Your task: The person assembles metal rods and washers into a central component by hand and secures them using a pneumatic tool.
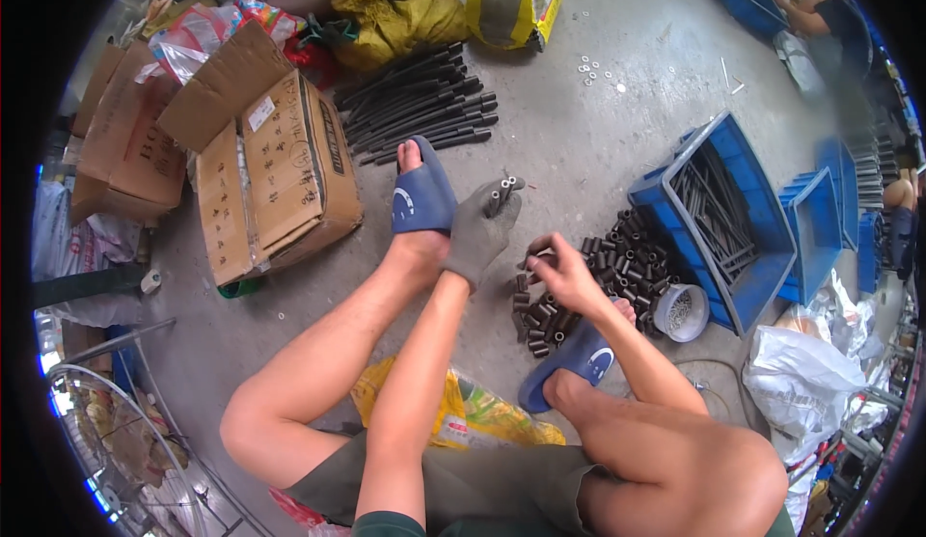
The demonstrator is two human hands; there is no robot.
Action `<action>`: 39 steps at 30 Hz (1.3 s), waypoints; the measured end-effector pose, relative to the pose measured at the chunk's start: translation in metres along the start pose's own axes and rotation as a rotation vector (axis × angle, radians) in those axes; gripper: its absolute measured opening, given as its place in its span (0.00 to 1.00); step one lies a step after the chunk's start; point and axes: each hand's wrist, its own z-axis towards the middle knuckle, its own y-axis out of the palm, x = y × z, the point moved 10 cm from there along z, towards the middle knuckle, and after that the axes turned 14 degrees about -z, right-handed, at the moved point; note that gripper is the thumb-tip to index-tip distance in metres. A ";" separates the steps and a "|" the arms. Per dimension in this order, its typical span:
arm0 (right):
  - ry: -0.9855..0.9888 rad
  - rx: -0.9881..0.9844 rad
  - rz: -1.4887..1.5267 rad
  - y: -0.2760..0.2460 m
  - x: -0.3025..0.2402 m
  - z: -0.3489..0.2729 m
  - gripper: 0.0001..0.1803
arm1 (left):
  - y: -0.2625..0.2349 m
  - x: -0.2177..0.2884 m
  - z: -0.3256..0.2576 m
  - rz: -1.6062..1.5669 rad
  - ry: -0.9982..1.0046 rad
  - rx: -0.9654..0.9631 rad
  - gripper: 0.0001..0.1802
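My left hand (482,233), in a grey glove, is closed around a few short dark pieces (499,195) with pale ring-shaped ends, over the floor beside my left slipper (422,194). My bare right hand (571,278) is at the left edge of a heap of short black tubes (632,252), thumb and fingers curled together. Something dark shows at its fingertips, too small to tell from the tubes behind. A white tub of small metal parts (681,312) stands against the heap, near my right slipper (576,358).
Long black rods (424,103) with thicker ends lie beyond my left foot, beside a cardboard box (280,180). A blue crate (723,296) of thin dark rods stands at right. White washers (590,69) are scattered farther off. Another person (830,16) works at far right.
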 end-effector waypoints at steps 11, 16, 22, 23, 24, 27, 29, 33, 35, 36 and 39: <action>-0.242 0.005 -0.658 0.002 -0.031 0.004 0.16 | -0.004 0.006 -0.001 -0.049 0.027 0.005 0.13; -0.565 -0.169 -1.075 0.070 -0.032 -0.004 0.07 | -0.017 -0.039 0.003 -0.381 -0.128 0.067 0.12; -0.644 -0.355 -1.209 0.105 -0.017 0.015 0.07 | -0.011 -0.022 0.008 -0.155 -0.041 0.032 0.11; -0.650 -0.373 -1.212 0.102 -0.016 0.016 0.08 | -0.008 -0.019 0.009 -0.112 -0.043 0.027 0.12; -0.666 -0.392 -1.209 0.102 -0.022 0.017 0.09 | -0.011 -0.014 0.009 -0.105 -0.035 0.022 0.12; -0.650 -0.305 -0.646 0.055 -0.066 0.004 0.13 | -0.012 -0.011 0.009 -0.068 -0.024 0.040 0.14; -0.518 -0.098 -0.379 0.005 -0.084 -0.002 0.17 | -0.010 -0.013 0.007 0.066 -0.042 0.014 0.14; -0.385 0.095 -0.302 -0.055 -0.105 -0.009 0.16 | -0.005 -0.008 -0.005 0.024 -0.072 0.044 0.13; -0.388 0.139 -0.286 -0.071 -0.114 -0.005 0.16 | 0.000 0.007 -0.013 0.096 0.011 -0.008 0.14; -0.361 0.176 -0.259 -0.080 -0.114 -0.005 0.15 | 0.008 0.017 -0.015 0.172 0.066 -0.055 0.15; -0.356 0.274 -0.218 -0.103 -0.119 0.000 0.15 | 0.027 0.027 -0.016 0.172 0.075 -0.174 0.18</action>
